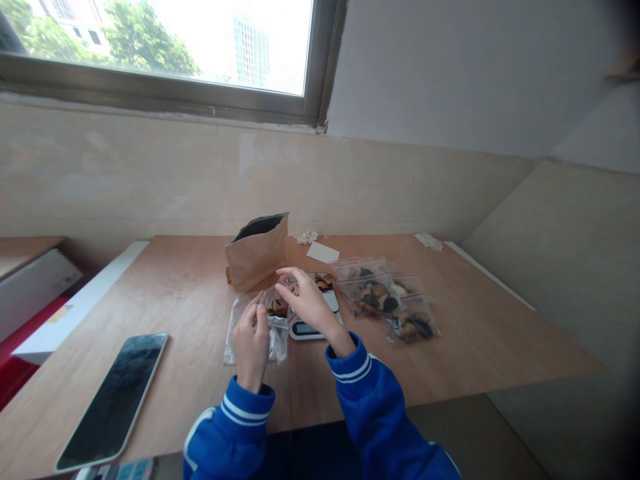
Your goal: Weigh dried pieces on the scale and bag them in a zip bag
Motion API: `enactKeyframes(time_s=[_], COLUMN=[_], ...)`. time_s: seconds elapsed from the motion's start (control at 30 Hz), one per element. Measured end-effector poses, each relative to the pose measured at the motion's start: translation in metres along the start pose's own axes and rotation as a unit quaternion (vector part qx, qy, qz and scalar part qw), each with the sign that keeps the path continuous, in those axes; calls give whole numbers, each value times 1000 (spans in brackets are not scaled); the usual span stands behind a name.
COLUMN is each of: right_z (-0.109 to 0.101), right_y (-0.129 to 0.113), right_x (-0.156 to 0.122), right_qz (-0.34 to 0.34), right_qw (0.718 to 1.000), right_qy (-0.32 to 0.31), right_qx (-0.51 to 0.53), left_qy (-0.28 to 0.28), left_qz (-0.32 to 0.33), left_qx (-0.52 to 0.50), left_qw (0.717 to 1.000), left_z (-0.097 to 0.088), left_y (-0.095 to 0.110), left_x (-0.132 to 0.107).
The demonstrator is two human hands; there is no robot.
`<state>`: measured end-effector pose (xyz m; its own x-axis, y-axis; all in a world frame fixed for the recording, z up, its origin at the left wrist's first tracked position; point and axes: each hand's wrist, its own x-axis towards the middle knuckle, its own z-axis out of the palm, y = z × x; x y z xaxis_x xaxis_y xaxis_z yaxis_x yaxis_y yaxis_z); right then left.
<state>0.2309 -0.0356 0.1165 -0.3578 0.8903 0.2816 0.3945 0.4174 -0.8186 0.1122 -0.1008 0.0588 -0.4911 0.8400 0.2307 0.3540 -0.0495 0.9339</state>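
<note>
My left hand [251, 340] pinches the edge of a small clear zip bag [278, 321] with dark brown dried pieces [277, 307] inside. Over the bag's mouth, my right hand [306, 301] is curved, with thumb and fingertips apart. Partly covered by that hand is a white kitchen scale [305, 331], with more dried brown pieces [325, 281] on top of it. Flat clear plastic bags [231, 347] lie under my left hand. Just behind my hands, a brown kraft pouch [257, 252] stands upright with its top open.
Filled zip bags of dried pieces [375, 297] lie to the right of the scale. A white card [323, 252] and crumpled tissue [307, 237] are near the wall. A phone [117, 397] lies at the left front edge. A window [165, 53] is above.
</note>
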Motion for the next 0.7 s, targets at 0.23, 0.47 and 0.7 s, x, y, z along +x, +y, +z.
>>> enactKeyframes(time_s=[0.23,0.47,0.7], right_z=[-7,-27,-33], right_y=[9,112,140], right_x=[0,-3,-6], right_qz=[-101,-29,-35], right_qw=[994,963,956], right_qy=[-23,58,56], right_qx=[16,-261,-284], left_qy=[9,32,43], left_qz=[-4,-3,13], left_qx=[-5,-15,-18], left_qw=[1000,999,999], left_z=[-1,-6,-4], left_y=[-4,-4,-2], left_x=[-1,-1,-3])
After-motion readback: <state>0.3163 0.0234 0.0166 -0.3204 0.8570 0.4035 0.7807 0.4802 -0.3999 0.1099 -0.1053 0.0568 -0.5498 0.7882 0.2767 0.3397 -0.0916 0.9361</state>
